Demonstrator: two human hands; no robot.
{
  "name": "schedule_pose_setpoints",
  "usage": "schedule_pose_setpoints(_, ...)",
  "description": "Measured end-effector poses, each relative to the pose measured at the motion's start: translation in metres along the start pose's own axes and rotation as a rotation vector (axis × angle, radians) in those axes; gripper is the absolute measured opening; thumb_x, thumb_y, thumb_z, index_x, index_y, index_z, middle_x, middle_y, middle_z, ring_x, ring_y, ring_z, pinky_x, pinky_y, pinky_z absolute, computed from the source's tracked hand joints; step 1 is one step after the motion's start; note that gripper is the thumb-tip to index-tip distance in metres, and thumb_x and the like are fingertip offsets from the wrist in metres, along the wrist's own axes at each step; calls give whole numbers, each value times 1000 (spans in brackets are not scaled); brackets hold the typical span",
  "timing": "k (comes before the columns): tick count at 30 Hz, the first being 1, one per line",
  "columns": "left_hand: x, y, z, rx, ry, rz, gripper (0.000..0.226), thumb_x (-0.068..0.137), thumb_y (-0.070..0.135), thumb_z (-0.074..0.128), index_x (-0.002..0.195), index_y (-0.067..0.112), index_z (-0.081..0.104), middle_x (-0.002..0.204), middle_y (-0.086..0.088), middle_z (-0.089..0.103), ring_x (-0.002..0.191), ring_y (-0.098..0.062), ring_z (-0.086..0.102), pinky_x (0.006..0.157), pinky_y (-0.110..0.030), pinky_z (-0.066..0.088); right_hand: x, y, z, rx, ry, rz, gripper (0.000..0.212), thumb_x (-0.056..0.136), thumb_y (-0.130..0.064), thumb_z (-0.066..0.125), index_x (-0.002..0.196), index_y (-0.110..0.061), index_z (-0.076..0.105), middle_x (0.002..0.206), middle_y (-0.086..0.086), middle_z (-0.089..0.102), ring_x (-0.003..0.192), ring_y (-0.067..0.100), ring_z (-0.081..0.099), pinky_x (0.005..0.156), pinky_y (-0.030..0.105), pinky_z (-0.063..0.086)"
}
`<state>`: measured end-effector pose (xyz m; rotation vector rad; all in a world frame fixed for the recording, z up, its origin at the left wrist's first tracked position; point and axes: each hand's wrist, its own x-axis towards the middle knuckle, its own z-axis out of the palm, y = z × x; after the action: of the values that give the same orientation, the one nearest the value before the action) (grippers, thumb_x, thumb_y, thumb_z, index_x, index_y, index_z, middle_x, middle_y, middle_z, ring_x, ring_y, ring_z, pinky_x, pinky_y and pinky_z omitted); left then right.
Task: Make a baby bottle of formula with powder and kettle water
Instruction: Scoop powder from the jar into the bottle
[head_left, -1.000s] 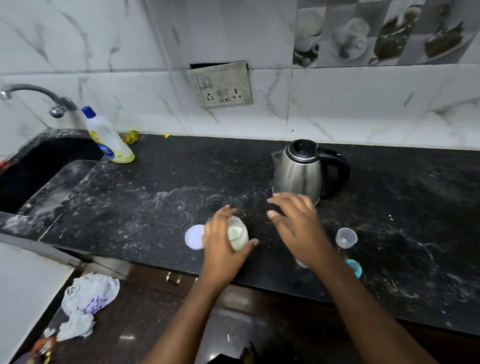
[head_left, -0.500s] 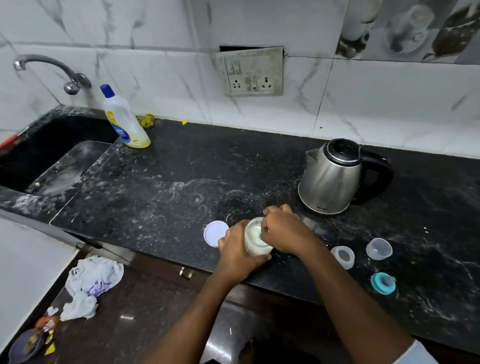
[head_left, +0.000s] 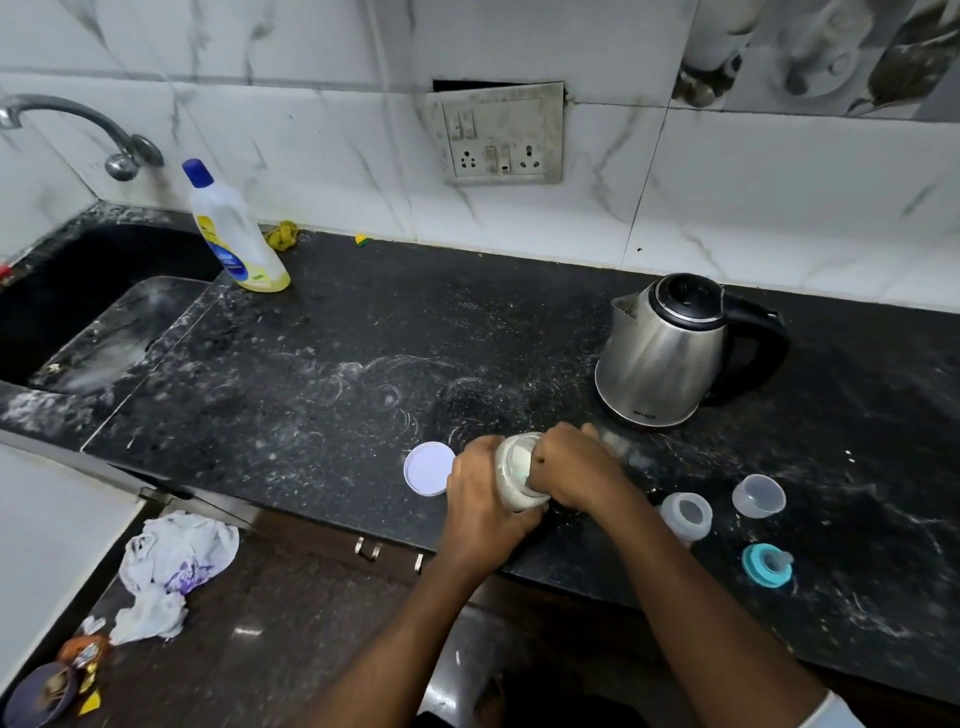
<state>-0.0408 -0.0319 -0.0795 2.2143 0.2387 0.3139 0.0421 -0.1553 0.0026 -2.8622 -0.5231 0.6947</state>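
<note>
My left hand (head_left: 480, 506) grips a small clear powder jar (head_left: 511, 467), tilted, at the counter's front edge. My right hand (head_left: 574, 470) is curled over the jar's open mouth with its fingertips dipped inside, and what they hold is hidden. The jar's white lid (head_left: 428, 468) lies flat just left of my left hand. To the right, the open baby bottle (head_left: 687, 515) stands on the counter, with its clear cap (head_left: 758, 496) and teal nipple ring (head_left: 768, 565) beside it. The steel kettle (head_left: 670, 353) sits behind my right hand.
The black counter (head_left: 337, 364) is dusted with white powder. A detergent bottle (head_left: 234, 234) stands near the sink (head_left: 78, 296) and tap (head_left: 119, 156) at the left. A socket plate (head_left: 501, 135) is on the wall. A crumpled bag (head_left: 171, 566) lies on the floor.
My right hand came down from above the counter onto the jar's mouth and has stayed there. My left hand keeps its hold on the jar. The camera moved closer and leftward.
</note>
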Motion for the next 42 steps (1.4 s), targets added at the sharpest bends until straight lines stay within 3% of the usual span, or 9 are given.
schedule_pose_setpoints(5,3,-5,-2,-65,23,-11,92,61,42,98,134,38,42,125,7,58,114,-18,57,97,-43,49,-19,1,-14,10,255,-164,22,93,-21,60,112,-19,71,128,1,50,119,27,42,97,40,48)
schedule_pose_setpoints(8,3,-9,-6,-90,-1,-16,95,61,41,98,133,49,37,129,8,58,120,-16,57,101,-38,49,-22,8,-14,9,421,-342,10,90,-18,70,98,-16,74,117,2,54,110,28,46,90,41,51)
schedule_pose_setpoints(10,3,-12,-6,-108,-38,-21,98,61,38,98,137,46,38,133,8,57,124,-13,57,104,-36,48,-19,13,-9,-43,483,-413,5,79,-15,79,83,-16,77,114,4,59,102,32,52,78,46,55)
schedule_pose_setpoints(12,4,-15,-7,-120,-68,-6,96,62,31,99,140,38,42,135,8,57,127,-10,57,106,-33,48,-18,15,-4,-106,461,-437,10,71,-14,86,76,-18,78,120,5,62,103,33,55,73,44,54)
schedule_pose_setpoints(15,5,-15,-12,-128,-99,23,95,63,21,98,140,36,45,137,10,57,129,-6,55,107,-27,46,-18,15,-5,-150,430,-448,8,75,-19,86,81,-22,80,135,2,59,115,33,53,80,42,48)
schedule_pose_setpoints(18,7,-14,-14,-133,-121,37,91,63,22,97,141,26,49,139,8,58,130,-10,56,108,-33,47,-18,13,-9,-130,338,-445,11,90,-27,73,96,-24,81,158,-4,41,133,31,39,100,43,39)
schedule_pose_setpoints(21,8,-12,-17,-128,-132,46,92,64,27,96,143,20,50,139,7,58,130,-13,56,108,-39,48,-19,13,-11,-146,255,-441,15,95,-29,68,98,-23,81,169,-8,24,142,29,26,106,41,33)
schedule_pose_setpoints(34,11,-5,-22,-107,-149,94,87,69,28,96,143,22,51,139,10,57,130,-12,56,107,-35,48,-16,15,-14,-83,136,-412,14,96,-30,69,104,-27,81,172,-13,15,151,29,15,115,44,27)
schedule_pose_setpoints(42,12,-15,-21,-71,-158,51,93,63,26,94,145,19,51,140,8,56,132,-8,53,110,-37,46,-1,28,-7,403,118,-334,10,97,-23,68,98,-21,78,164,-15,32,147,18,21,119,38,24)
